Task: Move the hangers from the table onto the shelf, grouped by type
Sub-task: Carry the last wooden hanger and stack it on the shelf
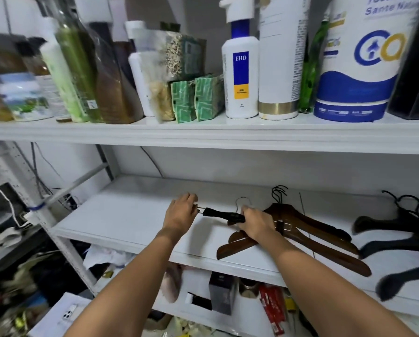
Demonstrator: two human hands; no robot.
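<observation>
On the white middle shelf (121,215) both my hands hold one black clip hanger (219,213) with a thin metal hook. My left hand (181,211) pinches its left metal end. My right hand (254,221) grips its right end, next to a stack of brown wooden hangers (320,233) with black hooks. Farther right on the same shelf lie several black flocked hangers (395,244), partly cut off by the frame edge.
The upper shelf (203,135) carries bottles, green packets and a large white and blue tub (356,69). The lower shelf holds boxes and small items. Clutter and cables crowd the left side beside the shelf's metal post (45,222).
</observation>
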